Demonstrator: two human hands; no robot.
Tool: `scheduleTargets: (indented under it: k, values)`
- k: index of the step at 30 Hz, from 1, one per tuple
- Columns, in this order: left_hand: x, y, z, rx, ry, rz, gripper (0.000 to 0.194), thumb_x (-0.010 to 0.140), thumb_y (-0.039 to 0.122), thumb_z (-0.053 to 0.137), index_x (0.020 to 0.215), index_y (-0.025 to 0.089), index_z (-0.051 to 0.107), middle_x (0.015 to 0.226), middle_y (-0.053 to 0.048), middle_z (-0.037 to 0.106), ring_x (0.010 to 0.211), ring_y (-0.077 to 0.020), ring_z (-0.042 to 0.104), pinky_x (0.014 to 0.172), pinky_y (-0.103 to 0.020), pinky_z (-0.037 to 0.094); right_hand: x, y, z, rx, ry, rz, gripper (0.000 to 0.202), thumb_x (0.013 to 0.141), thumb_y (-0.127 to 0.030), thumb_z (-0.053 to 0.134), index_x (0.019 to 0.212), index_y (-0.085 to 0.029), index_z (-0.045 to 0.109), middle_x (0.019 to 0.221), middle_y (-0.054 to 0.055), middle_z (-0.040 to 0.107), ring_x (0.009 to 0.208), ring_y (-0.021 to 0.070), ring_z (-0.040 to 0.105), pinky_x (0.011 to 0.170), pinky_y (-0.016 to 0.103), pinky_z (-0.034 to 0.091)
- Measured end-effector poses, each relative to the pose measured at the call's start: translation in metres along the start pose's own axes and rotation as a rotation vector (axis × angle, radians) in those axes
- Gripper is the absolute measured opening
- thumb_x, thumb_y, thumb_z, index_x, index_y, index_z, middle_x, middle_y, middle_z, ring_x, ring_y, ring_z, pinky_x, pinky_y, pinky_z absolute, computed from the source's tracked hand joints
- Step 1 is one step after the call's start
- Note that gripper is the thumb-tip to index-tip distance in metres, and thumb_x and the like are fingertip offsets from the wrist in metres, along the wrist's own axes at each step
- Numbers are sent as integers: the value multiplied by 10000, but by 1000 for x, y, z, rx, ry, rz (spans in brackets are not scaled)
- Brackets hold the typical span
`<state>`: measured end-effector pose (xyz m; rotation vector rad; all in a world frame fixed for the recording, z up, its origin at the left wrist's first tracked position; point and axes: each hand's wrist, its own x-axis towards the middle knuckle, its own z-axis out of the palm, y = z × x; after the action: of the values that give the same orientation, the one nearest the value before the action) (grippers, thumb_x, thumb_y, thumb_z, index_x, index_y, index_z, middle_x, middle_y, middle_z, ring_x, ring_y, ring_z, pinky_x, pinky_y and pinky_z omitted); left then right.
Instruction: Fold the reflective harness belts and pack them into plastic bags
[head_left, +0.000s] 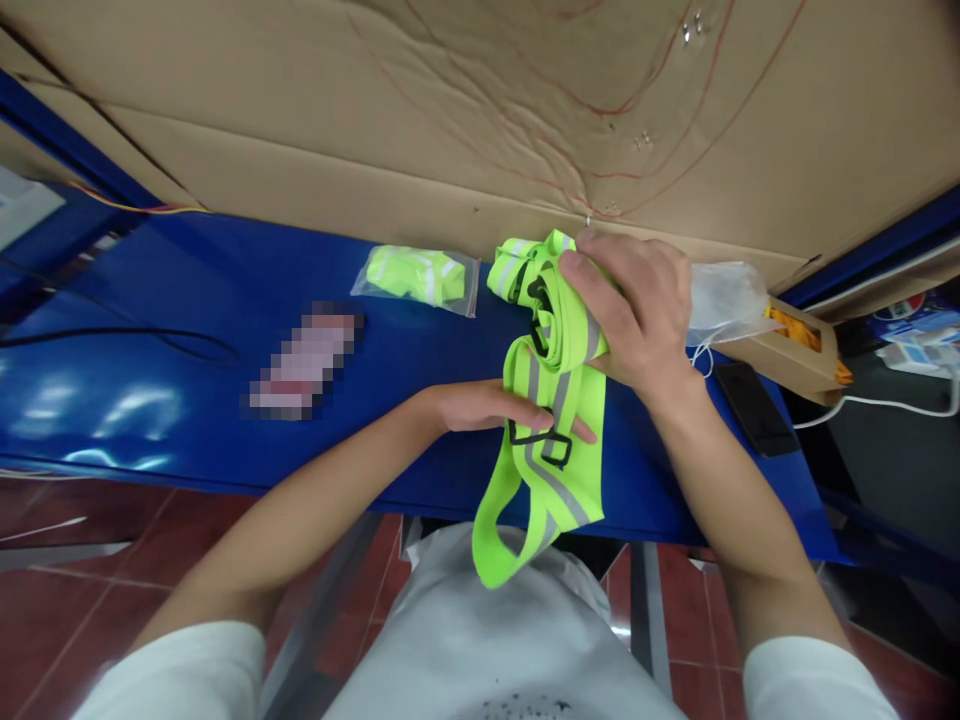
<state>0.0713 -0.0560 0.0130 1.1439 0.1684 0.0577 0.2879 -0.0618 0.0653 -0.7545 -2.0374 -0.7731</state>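
A neon yellow-green strap with grey reflective stripes is partly rolled up, with black buckles on it. My right hand grips the rolled upper part from the right, its fingers curled over the roll. Lower down, my left hand comes in from the left and holds the flat lengths of strap, some fingers in front and some behind, beside a black buckle. A loop of the strap hangs past the table's front edge. Next to the roll, more bunched neon strap lies on its upper left.
The blue table bears a clear bag with a folded neon item, a pixelated flat object, a dark phone, a clear plastic bag and an open cardboard box. A cardboard panel stands behind. Cables lie at both sides.
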Motion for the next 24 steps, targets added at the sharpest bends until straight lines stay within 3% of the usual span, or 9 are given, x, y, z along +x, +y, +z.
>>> scheduleTargets:
  k: [4, 7, 10, 15, 20, 22, 24]
  values:
    - [0, 1, -2, 72, 20, -28, 646, 799, 530, 835, 1360, 239, 702, 1550, -37, 587, 1464, -290, 517, 1212, -374, 427, 10, -7, -8, -52, -6, -45, 760, 995, -319, 629, 1662, -384, 271, 1374, 19, 716, 1244, 246, 691, 1021, 417, 542]
    - [1, 2, -3, 152, 34, -86, 660, 805, 541, 832, 1373, 238, 690, 1511, -54, 623, 1443, -293, 541, 1232, -403, 405, 15, -11, -17, -68, -39, -31, 775, 997, -315, 624, 1659, -432, 239, 1413, -22, 690, 1266, 245, 681, 1042, 419, 533]
    - [4, 0, -4, 165, 144, -61, 606, 810, 471, 838, 1346, 223, 702, 1484, -72, 643, 1438, -298, 544, 1242, -434, 387, 19, -14, -29, -75, -151, 24, 746, 1012, -337, 589, 1641, -485, 216, 1470, -56, 644, 1338, 254, 633, 1109, 438, 484]
    - [11, -8, -6, -30, 242, 40, 669, 752, 426, 879, 1352, 193, 694, 1522, -127, 604, 1429, -363, 546, 1190, -485, 439, 28, -6, -47, -32, -334, 120, 676, 1015, -572, 548, 1613, -339, 335, 1500, 62, 609, 1352, 301, 608, 1104, 460, 476]
    - [10, -14, -4, -186, 124, 187, 928, 721, 751, 805, 1423, 166, 644, 1565, -194, 544, 1451, -411, 514, 1157, -509, 473, 27, 7, -49, -94, -354, 255, 753, 964, -611, 622, 1611, -346, 344, 1535, 85, 577, 1396, 345, 565, 1124, 523, 465]
    - [9, -15, -1, -150, 66, 147, 971, 690, 706, 859, 1470, 187, 603, 1575, -189, 535, 1458, -402, 510, 1191, -523, 438, 26, 10, -48, -101, -338, 302, 770, 947, -606, 648, 1607, -333, 362, 1536, 95, 575, 1409, 359, 552, 1147, 545, 450]
    - [10, -16, 2, -104, 80, 62, 922, 680, 552, 936, 1469, 214, 599, 1560, -164, 559, 1459, -379, 514, 1215, -529, 410, 25, 11, -47, -91, -346, 330, 782, 932, -612, 669, 1599, -318, 388, 1545, 103, 569, 1413, 363, 549, 1164, 550, 441]
